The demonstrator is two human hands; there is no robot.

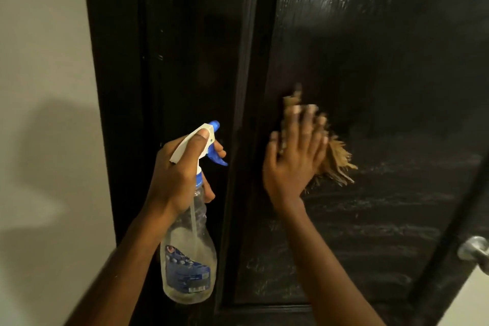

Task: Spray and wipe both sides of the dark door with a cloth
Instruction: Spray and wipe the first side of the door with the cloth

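Presses the tan cloth (336,164) flat to the dark door (383,61) with the right hand (293,159), fingers straight and spread, at the panel's left part. Grips the spray bottle (190,259) in the left hand (180,172), fingers curled round its neck, left of the panel, nozzle toward the door. Wet streaks to the right and below, toward the knob (473,249); probably wiping that way next, right hand nearer.

**One head-worn view, close against the door**

Looked forward and slightly down from head height. Faced the dark door (370,74) at close range. Took in the pale wall (39,61) at left, the metal doorknob (475,250) at the right edge, both forearms (127,259) from below.
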